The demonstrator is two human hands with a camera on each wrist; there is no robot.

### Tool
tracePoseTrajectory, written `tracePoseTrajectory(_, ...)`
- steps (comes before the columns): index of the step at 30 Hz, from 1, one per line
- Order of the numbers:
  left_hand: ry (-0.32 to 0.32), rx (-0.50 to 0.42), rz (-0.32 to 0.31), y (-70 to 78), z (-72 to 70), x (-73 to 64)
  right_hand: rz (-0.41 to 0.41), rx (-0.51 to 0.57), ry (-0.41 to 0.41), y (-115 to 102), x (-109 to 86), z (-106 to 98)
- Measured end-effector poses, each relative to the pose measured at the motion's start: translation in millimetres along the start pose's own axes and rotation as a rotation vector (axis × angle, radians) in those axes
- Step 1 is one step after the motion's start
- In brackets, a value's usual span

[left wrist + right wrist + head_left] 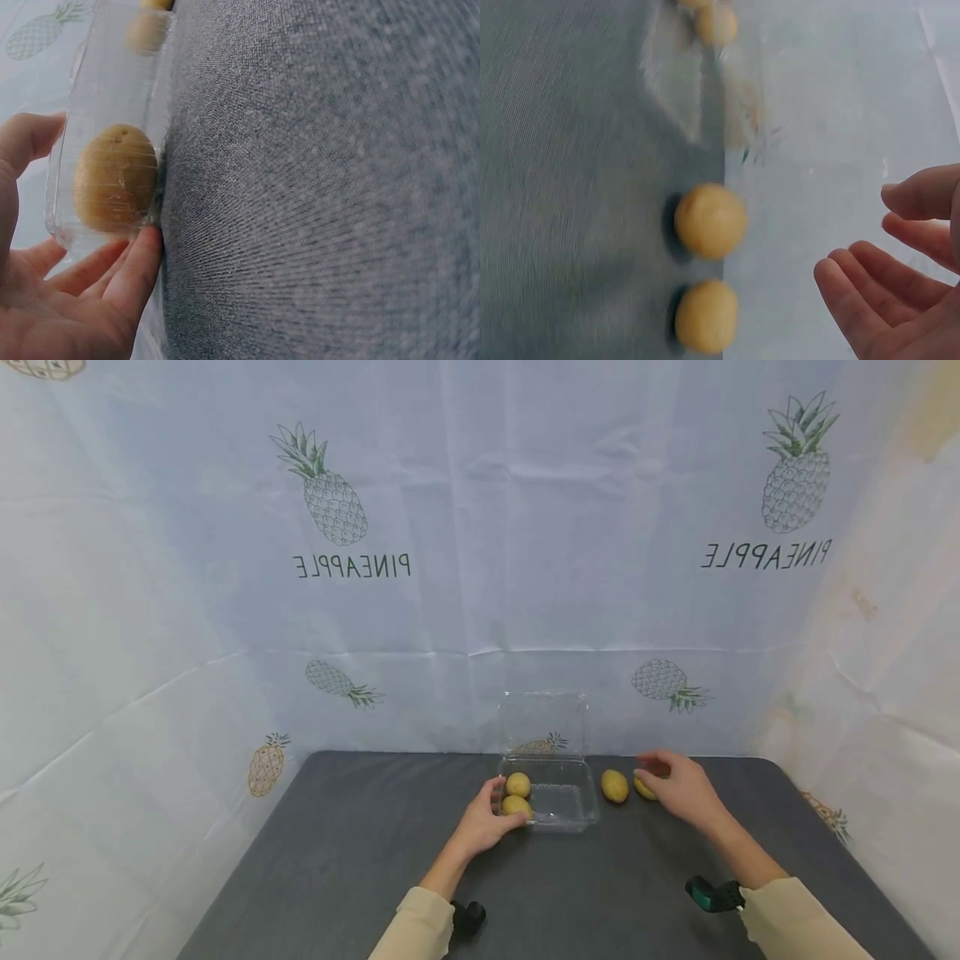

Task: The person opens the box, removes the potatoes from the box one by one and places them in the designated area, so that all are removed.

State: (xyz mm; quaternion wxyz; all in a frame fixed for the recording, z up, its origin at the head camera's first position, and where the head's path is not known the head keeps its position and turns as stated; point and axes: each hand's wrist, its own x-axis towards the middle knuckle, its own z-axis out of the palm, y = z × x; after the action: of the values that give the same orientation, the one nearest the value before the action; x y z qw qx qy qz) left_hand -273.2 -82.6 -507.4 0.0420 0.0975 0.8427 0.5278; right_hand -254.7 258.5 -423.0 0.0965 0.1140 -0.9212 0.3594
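Observation:
A clear plastic clamshell container sits at the back of the table with its lid raised. Two potatoes, one behind and one in front, lie along its left side. My left hand grips the container's near left corner, thumb and fingers spread around it; a potato shows through the plastic wall in the left wrist view. To the right of the container lie two more potatoes, one nearer it and one farther right. My right hand hovers over the farther one, fingers loosely bent and apart from it.
The dark grey cloth-covered table ends at a pale hanging sheet printed with pineapples, which also closes off both sides. The raised lid stands close in front of the sheet. A black wrist device is by the right sleeve.

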Motion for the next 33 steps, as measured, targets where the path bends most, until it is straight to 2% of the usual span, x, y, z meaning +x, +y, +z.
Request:
tracePoseTrajectory(5,-0.001,0.002,-0.006,-0.7,-1.7,0.8,0.012,0.078,-0.025,-11,4.8,13)
tracePoseTrajectory(22,0.012,0.008,0.017,-3.1,-3.6,1.1,-0.051,0.228,-0.112,-33,22.3,56)
tracePoseTrajectory(33,0.013,0.003,-0.008,-2.2,-0.7,2.1,-0.073,0.210,-0.147,-40,27.4,81)
